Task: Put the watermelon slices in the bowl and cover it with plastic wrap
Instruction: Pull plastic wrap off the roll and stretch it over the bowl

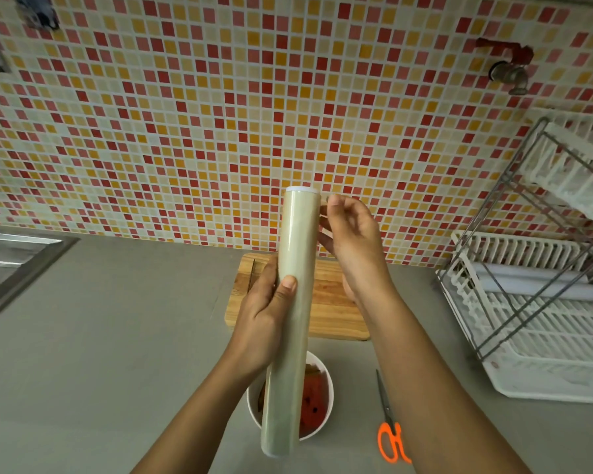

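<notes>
A long roll of plastic wrap (293,313) stands nearly upright in front of me, above the counter. My left hand (266,306) grips its middle, thumb across the front. My right hand (348,234) is at the roll's upper right side, its fingers curled and pinching at the film's edge. Below the roll sits a white bowl (326,378) with red watermelon slices (312,401) inside, partly hidden by the roll.
A wooden cutting board (332,309) lies behind the bowl near the tiled wall. Orange-handled scissors (389,425) lie right of the bowl. A white dish rack (541,323) fills the right side; a steel sink (11,268) is at far left.
</notes>
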